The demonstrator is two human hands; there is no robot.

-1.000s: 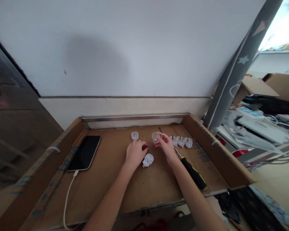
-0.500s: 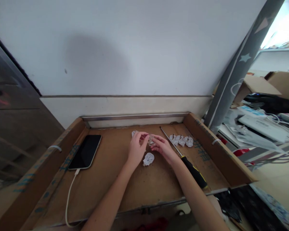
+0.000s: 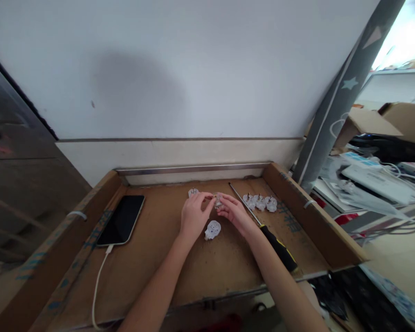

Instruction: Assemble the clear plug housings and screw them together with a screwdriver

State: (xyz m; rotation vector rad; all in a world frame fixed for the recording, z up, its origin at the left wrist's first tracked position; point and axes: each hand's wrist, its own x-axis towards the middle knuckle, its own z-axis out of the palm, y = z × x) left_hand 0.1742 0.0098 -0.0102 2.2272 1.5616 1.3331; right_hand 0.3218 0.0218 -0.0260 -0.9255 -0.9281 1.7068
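Clear plug pc (image 3: 217,201) sits right btwn the fingertips of both hands, up off the cardboard: L hand (image 3: 194,216) pinches it w/ thumb & fingers from the left, R hand (image 3: 238,216) grips it from the right (exact contact spots hard to see, fingers cover most of it). Just below the grip, nearer the wearer, a whitish plug pc (image 3: 213,229) lies on the cardboard tray (image 3: 224,272), touched by neither hand. Just beyond L hand's knuckles, a clear plug w/ pins up (image 3: 192,191), partly hidden. To the right of the grip, past R hand, a row of three clear plugs (image 3: 259,202), pins up, side by side; btwn them & R hand runs a screwdriver (image 3: 278,249), tip away, blk/yellow handle by R forearm. Well left of the grip: phone (image 3: 121,220) w/ white cable (image 3: 97,281) plugged in.
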